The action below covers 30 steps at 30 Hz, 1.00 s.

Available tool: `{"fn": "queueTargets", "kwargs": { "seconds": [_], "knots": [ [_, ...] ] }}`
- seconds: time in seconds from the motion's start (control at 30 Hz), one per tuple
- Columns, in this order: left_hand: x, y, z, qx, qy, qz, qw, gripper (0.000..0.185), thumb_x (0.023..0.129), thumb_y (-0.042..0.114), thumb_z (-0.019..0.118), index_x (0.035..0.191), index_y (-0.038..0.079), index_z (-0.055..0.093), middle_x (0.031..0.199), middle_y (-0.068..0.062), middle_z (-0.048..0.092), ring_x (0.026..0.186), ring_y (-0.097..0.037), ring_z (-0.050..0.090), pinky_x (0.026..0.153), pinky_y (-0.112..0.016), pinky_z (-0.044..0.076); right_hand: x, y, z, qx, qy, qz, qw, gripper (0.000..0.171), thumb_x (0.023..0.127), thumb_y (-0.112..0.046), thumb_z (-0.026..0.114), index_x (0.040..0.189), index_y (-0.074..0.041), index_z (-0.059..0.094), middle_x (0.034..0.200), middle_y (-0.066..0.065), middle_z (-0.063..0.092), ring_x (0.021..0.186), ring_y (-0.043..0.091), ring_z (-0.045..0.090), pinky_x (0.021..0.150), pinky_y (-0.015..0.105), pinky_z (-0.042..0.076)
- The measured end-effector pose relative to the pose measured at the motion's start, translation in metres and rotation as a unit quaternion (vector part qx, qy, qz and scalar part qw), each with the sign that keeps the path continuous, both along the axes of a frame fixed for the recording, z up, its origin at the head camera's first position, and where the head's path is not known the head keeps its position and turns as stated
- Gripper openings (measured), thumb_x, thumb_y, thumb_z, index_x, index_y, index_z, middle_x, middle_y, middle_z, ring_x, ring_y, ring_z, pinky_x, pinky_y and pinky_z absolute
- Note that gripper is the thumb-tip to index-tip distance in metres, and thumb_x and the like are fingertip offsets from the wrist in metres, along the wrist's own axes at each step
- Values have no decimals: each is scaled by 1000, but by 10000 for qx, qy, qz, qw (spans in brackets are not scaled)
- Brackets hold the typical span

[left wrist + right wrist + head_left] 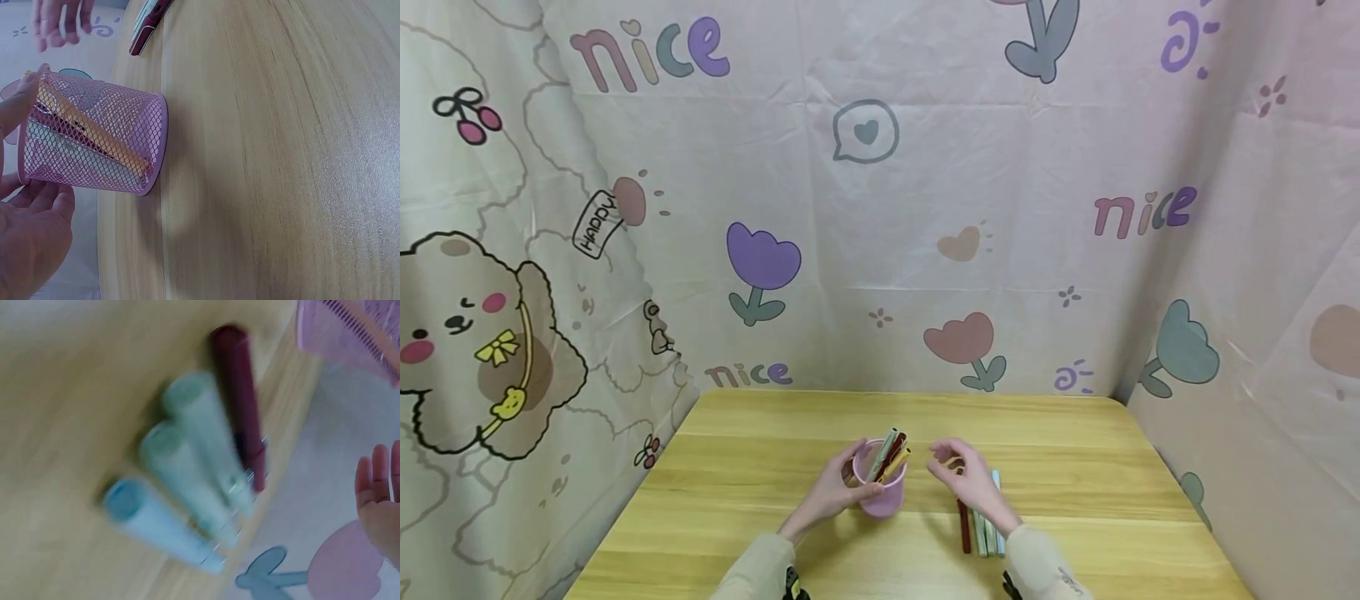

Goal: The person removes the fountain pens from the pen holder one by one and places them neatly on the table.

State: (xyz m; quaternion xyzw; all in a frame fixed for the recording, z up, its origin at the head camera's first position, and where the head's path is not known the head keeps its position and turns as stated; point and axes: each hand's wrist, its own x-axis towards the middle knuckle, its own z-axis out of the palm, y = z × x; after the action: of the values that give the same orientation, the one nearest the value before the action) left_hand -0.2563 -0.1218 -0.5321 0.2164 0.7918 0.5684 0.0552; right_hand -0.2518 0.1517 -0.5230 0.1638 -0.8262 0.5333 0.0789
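My left hand (838, 487) holds a pink mesh pen holder (100, 134) near its rim, with the thumb on one side and fingers round the other. Several pens lean inside it: an orange-yellow pen (94, 134), a dark red pen (891, 456) and a pale green one (882, 454). To the right of the holder hovers my right hand (970, 477), its fingers loosely bent and nothing between them. Below that hand lie a dark red pen (237, 400), two pale green pens (203, 434) and a light blue pen (159, 522), side by side.
All this is on a light wooden table (760, 450). A printed cloth (865, 208) with flowers and lettering hangs behind it and along both sides.
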Motion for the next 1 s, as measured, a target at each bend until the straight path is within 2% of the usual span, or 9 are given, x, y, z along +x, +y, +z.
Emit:
{"fn": "queueTargets", "kwargs": {
  "seconds": [0.1,0.23,0.43,0.73,1.0],
  "knots": [
    [0,0,0,26,-4,-36,10000,95,85,17,81,153,-13,21,153,-37,36,140,-52,43,118,-58,38,-2,-12,3,27,105,283,9995,29,92,-19,72,118,-6,66,103,15,69,91,11,62,82,23,58],
    [0,0,-1,96,-65,-94,9999,96,85,16,80,153,-14,20,153,-38,35,140,-54,41,118,-60,37,-3,-24,5,100,103,417,9990,31,92,-18,72,119,-5,66,100,10,69,89,10,61,79,22,58],
    [1,0,1,160,-116,-122,9997,96,85,14,80,153,-14,19,154,-39,33,141,-54,39,119,-60,35,-3,-33,6,151,-61,292,9994,32,90,-16,74,120,-6,65,98,7,68,86,8,60,77,19,57],
    [2,0,2,143,-35,-151,9998,94,86,14,79,152,-16,19,153,-40,33,139,-55,41,117,-60,37,-9,-37,1,314,188,265,9990,31,89,-15,75,117,-5,66,95,7,68,84,6,59,73,17,57],
    [1,0,0,189,-97,-97,9997,96,86,16,80,153,-14,20,153,-39,35,139,-55,42,118,-59,36,-10,-40,4,497,-28,230,9985,37,87,-19,77,118,-4,67,98,7,67,86,10,58,71,15,54]
  ]
}}
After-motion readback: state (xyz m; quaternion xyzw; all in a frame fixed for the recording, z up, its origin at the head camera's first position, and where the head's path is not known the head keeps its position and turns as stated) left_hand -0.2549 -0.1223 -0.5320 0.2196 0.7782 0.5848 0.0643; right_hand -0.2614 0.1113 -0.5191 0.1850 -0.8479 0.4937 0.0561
